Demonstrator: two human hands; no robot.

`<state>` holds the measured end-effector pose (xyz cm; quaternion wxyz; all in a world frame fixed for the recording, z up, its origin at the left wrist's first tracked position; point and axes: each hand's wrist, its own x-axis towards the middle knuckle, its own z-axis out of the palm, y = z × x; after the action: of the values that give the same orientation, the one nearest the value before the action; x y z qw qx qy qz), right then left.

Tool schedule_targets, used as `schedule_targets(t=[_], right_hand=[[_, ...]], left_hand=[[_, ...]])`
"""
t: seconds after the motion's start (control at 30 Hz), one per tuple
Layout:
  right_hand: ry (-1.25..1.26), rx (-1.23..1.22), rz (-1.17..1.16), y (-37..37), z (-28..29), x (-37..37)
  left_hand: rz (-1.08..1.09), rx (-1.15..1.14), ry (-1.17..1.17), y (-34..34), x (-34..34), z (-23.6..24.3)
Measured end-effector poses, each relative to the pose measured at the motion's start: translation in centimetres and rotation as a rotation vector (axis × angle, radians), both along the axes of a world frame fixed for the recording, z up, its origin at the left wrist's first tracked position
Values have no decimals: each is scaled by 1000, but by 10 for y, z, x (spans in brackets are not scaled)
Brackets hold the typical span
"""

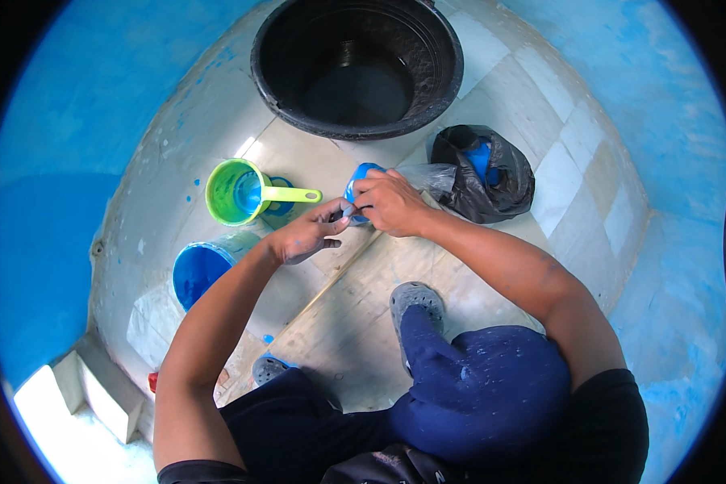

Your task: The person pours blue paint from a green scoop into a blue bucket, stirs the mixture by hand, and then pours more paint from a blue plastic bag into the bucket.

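Observation:
A small blue object (361, 176) stands in the middle of the view, partly covered by my fingers; I cannot make out exactly what it is. My right hand (391, 202) is closed around it. My left hand (310, 230) is at its lower left, thumb and forefinger pinched at it and the other fingers curled loosely. A clear plastic bag (431, 173) lies just behind my right hand, beside a crumpled black plastic bag (500, 198) with blue material inside. To the left, a green measuring jug (222, 194) with blue liquid sits against a blue round item (281, 206).
A large black tub (355, 121) is at the top. A blue-stained bucket (202, 274) lies left of my forearm. A long thin stick (335, 274) crosses the tiled floor (573, 194) near my feet in grey clogs. Blue-painted walls (64, 161) surround me, with a pale step (97, 395) at lower left.

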<state>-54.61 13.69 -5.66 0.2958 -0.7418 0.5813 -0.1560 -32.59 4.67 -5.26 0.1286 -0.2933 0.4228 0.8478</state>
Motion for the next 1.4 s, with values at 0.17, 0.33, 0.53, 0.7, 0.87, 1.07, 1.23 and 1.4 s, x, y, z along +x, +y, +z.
schedule_targets(t=[0.17,0.33,0.53,0.7,0.87,1.07,1.23,1.4], right_hand=[[49,-11,-26,-2,-3,-5],[-28,-41,-113,3,-6,-31],[-177,25,-128,0,-15,-26],[-232,79,-119,0,-17,-30],[-314,155,-162,1,-18,-31],[-327,112,-118,-1,-6,-31],[-297,25,-61,0,38,-22],[-463,89,-59,-6,108,4]], left_hand=[[-32,81,47,-5,6,9],[-83,-319,-37,-21,5,25],[86,-682,-212,-13,-12,6],[43,-808,-153,-5,-27,4],[34,-879,-134,3,-32,-4],[-79,-1156,-83,19,-45,-7],[-43,-1279,-68,26,-34,2],[6,-758,47,27,11,33]])
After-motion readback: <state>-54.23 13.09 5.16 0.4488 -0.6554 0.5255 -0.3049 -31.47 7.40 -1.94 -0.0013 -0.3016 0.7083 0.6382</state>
